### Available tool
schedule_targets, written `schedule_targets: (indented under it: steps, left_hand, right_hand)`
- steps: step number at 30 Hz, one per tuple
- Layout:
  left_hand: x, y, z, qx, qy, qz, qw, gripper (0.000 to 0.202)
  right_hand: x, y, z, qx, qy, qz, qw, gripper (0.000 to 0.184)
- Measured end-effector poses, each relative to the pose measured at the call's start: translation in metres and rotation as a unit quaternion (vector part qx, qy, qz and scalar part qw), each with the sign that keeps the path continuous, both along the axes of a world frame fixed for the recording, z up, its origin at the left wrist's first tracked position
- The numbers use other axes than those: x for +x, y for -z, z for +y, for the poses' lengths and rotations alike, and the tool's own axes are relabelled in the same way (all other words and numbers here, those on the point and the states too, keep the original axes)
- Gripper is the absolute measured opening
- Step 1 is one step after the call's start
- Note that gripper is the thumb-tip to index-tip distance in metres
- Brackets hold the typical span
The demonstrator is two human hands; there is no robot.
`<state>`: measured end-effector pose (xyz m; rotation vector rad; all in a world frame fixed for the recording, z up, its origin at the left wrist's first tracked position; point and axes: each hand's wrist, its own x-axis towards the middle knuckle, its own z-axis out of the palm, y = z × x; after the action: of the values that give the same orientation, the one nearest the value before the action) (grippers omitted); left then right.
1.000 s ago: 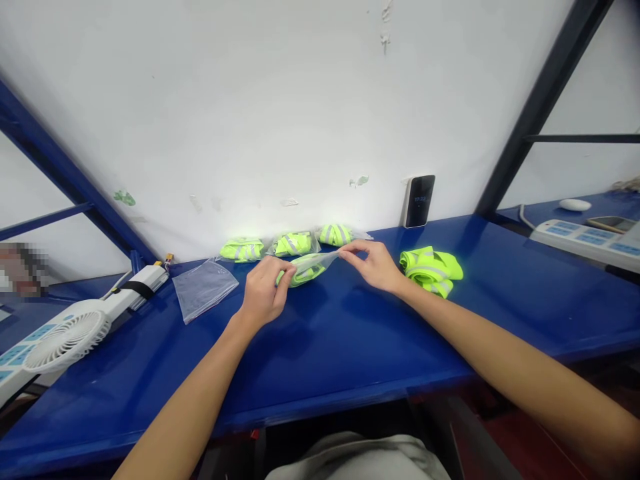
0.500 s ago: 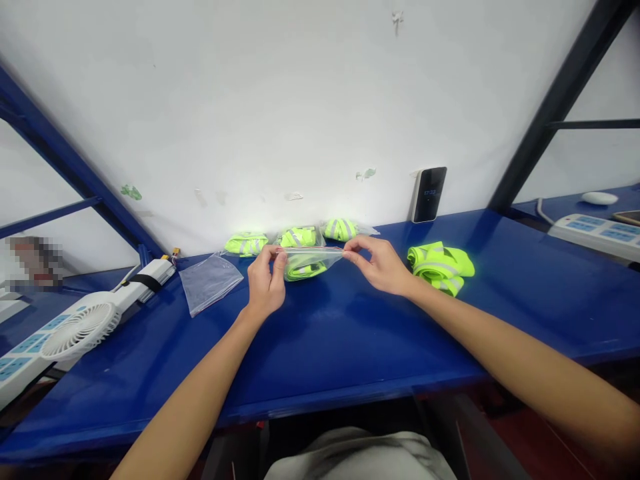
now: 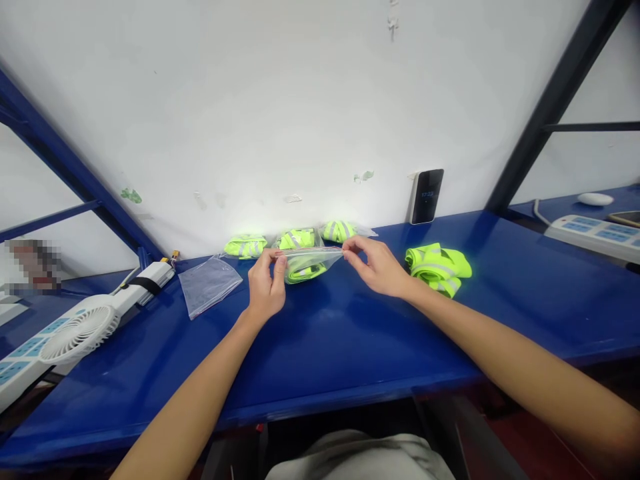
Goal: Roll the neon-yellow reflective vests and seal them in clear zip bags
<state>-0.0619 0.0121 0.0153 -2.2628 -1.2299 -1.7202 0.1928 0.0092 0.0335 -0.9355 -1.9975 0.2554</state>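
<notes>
A clear zip-lock bag (image 3: 323, 261) is stretched between my two hands, with a folded neon-yellow reflective vest (image 3: 306, 273) inside it. My left hand (image 3: 267, 283) pinches the left end of its top edge between thumb and fingers. At the right end of that edge, my right hand (image 3: 374, 267) grips the corner with its fingertips. Beyond the hands, three bagged neon bundles (image 3: 296, 239) lie along the wall. To the left is a flat clear bag (image 3: 210, 285) on the blue table (image 3: 330, 353). A loose rolled neon vest (image 3: 438, 268) lies right of my right hand.
A phone-like device (image 3: 427, 196) leans on the wall at the back right. On the left, a white fan (image 3: 80, 333) rests over a power strip (image 3: 25, 363). Another power strip (image 3: 595, 233) is at the far right. Metal frame posts (image 3: 560, 100) rise at both sides.
Both hands keep their grip on the bag's top edge, nearly still. The whole view has shifted very slightly; nothing else has visibly moved.
</notes>
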Motion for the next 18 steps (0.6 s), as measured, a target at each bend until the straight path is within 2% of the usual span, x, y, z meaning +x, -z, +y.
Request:
schedule_targets:
  steps: [3, 6, 8, 10, 11, 13, 15, 16, 18]
  left_hand:
    - [0.001, 0.001, -0.006, 0.057, 0.022, 0.065, 0.996, 0.01]
    - [0.001, 0.004, -0.01, 0.084, 0.07, 0.113, 0.988, 0.006]
    - [0.003, 0.006, -0.012, 0.081, 0.093, 0.131, 0.984, 0.005]
    - [0.007, 0.006, -0.014, 0.074, 0.115, 0.157, 0.978, 0.005]
    - [0.01, 0.006, -0.014, 0.071, 0.128, 0.179, 0.973, 0.006]
    - [0.018, 0.004, -0.016, 0.069, 0.149, 0.227, 0.96, 0.007]
    - [0.025, 0.002, -0.017, 0.074, 0.159, 0.264, 0.948, 0.008]
    - [0.028, 0.001, -0.018, 0.077, 0.162, 0.277, 0.944, 0.009]
    - [0.031, -0.001, -0.02, 0.081, 0.169, 0.29, 0.938, 0.008]
  right_hand:
    - [-0.001, -0.005, -0.003, -0.007, 0.052, -0.002, 0.999, 0.007]
    - [0.014, -0.025, -0.005, -0.032, 0.03, -0.054, 0.998, 0.005]
    - [0.04, -0.042, 0.0, -0.079, -0.036, -0.081, 0.993, 0.012]
    - [0.079, -0.053, 0.018, -0.113, 0.009, -0.033, 0.993, 0.022]
    - [0.101, -0.054, 0.031, -0.115, 0.07, 0.004, 0.991, 0.025]
    - [0.147, -0.045, 0.063, -0.1, 0.208, 0.079, 0.97, 0.028]
    - [0.188, -0.024, 0.094, -0.132, 0.326, 0.148, 0.924, 0.026]
    - [0.204, -0.011, 0.107, -0.171, 0.356, 0.166, 0.904, 0.033]
    - [0.227, 0.011, 0.123, -0.219, 0.369, 0.175, 0.886, 0.053]
